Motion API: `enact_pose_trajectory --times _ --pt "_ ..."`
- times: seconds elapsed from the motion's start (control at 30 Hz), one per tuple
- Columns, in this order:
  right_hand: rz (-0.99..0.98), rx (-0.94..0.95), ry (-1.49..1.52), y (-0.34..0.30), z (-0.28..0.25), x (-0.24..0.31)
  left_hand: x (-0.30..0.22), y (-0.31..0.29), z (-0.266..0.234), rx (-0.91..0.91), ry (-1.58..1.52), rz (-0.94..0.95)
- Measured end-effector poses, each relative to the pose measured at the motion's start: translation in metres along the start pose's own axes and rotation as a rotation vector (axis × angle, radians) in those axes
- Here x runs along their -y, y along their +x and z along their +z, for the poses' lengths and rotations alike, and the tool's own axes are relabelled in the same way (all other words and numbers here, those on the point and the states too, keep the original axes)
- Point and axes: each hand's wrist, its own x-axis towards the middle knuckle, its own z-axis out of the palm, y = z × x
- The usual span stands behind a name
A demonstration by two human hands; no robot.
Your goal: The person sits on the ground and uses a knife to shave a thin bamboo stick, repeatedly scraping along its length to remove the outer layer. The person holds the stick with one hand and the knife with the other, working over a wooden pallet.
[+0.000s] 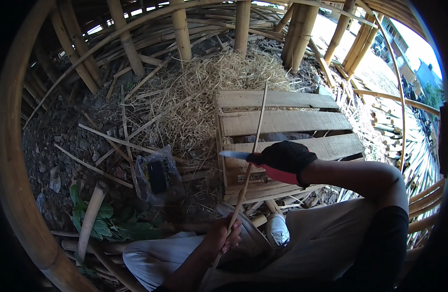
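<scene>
A long thin bamboo strip (261,113) slants up from my lap, across the wooden pallet (282,124) in front of me. My bare left hand (225,235) is closed around its lower part. My right hand (285,158), in a black and red glove, grips a knife (235,155) whose pale blade points left. The knife lies across the strip above my left hand, blade jutting past the strip's left side. Whether the edge bites into the strip, I cannot tell. The glove hides most of the knife's handle.
Pale shavings (194,97) heap behind the pallet. Left of it lies a clear plastic bag (163,176) with a dark phone-like object. Bamboo posts (181,34) stand at the back, and a thick bamboo pole (19,194) curves along the left. Cut bamboo (408,131) is piled at right.
</scene>
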Motion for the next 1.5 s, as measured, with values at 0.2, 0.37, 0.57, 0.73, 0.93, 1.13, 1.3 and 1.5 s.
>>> enact_pose_trajectory --times 0.2,0.37,0.57,0.73,0.93,1.13,1.3,1.5 --pt "-0.078 -0.132 -0.063 0.020 -0.010 -0.021 0.000 0.000 0.004 -0.016 -0.018 0.039" --pt "-0.019 0.159 -0.071 -0.015 0.014 0.015 -0.003 -0.001 0.002 -0.025 0.022 -0.008" --pt "-0.013 -0.062 -0.124 0.020 -0.013 -0.007 -0.002 -0.003 0.001 -0.025 0.012 0.015" --pt "-0.047 -0.205 -0.096 0.014 -0.007 -0.022 -0.001 0.002 -0.003 0.009 0.018 -0.008" --pt "-0.048 0.057 -0.005 -0.005 0.013 0.008 -0.002 -0.001 0.000 -0.024 0.027 0.005" --pt "-0.037 0.169 -0.076 -0.016 0.008 0.029 -0.001 -0.001 -0.001 -0.032 0.038 0.012" --pt "-0.081 0.114 -0.189 -0.012 0.012 0.013 -0.004 0.001 0.003 -0.012 -0.010 -0.019" --pt "0.038 -0.191 -0.141 0.024 -0.025 -0.029 -0.001 0.000 0.001 -0.034 -0.028 -0.003"
